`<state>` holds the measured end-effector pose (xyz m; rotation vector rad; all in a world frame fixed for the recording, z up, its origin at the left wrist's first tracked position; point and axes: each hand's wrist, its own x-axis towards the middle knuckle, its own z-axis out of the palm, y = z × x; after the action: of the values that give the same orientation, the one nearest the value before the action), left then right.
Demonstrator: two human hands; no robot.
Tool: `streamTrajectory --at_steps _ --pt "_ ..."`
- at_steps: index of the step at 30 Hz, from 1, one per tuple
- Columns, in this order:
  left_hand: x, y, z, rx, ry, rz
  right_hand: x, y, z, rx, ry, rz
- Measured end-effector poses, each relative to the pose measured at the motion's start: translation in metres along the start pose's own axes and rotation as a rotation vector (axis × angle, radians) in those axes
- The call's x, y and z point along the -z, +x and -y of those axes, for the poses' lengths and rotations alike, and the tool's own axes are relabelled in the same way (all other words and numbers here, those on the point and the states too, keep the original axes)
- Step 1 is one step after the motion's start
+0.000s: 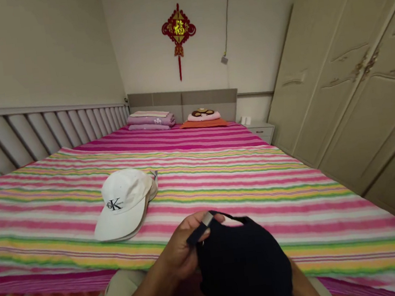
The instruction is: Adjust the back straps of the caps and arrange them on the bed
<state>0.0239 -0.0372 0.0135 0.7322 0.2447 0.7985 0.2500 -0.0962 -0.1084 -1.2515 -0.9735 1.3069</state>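
A dark navy cap (246, 267) hangs over the near edge of the bed, its back opening and strap toward the top. My left hand (186, 248) pinches the cap's strap near a metal buckle (207, 219); the strap's loose end points down and left. Behind the cap's right side is my right forearm; the right hand itself is hidden by the cap. On the striped bedsheet (223, 183), left of my hands, lies a white cap (127, 202) with black "CK" letters, its brim pointing toward the lower left.
Folded purple bedding (151, 120) and an orange and pink stack (204, 120) lie by the headboard (209, 99). A white railing (54, 129) runs along the left. At the right are a nightstand (263, 130) and a tall wardrobe (339, 68).
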Motion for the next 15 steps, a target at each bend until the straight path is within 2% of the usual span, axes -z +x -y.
streamTrajectory --at_steps 1,3,4,5,6,8,10,12,15 --pt "-0.005 -0.002 0.000 0.042 0.011 0.018 0.000 -0.002 0.021 0.042 -0.005 -0.041" --pt "-0.014 -0.005 0.001 0.122 0.045 0.046 -0.007 -0.008 0.064 0.287 -0.134 -0.180" --pt "-0.019 -0.005 0.002 0.160 0.072 0.056 -0.014 -0.012 0.082 0.392 -0.210 -0.176" --pt "-0.023 -0.005 0.003 0.190 0.103 0.062 -0.021 -0.015 0.099 0.465 -0.290 -0.107" --pt "-0.027 -0.006 0.004 0.213 0.135 0.064 -0.030 -0.019 0.111 0.500 -0.360 0.015" --pt "-0.029 -0.006 0.005 0.227 0.187 0.051 -0.047 -0.023 0.127 0.460 -0.369 0.225" --pt "-0.028 -0.006 0.007 0.218 0.233 0.018 -0.060 -0.023 0.132 0.304 -0.269 0.365" --pt "-0.024 -0.007 0.007 0.200 0.269 -0.012 -0.069 -0.021 0.130 0.184 -0.183 0.400" --pt "-0.018 -0.007 0.008 0.203 0.277 -0.013 -0.073 -0.017 0.123 0.133 -0.103 0.363"
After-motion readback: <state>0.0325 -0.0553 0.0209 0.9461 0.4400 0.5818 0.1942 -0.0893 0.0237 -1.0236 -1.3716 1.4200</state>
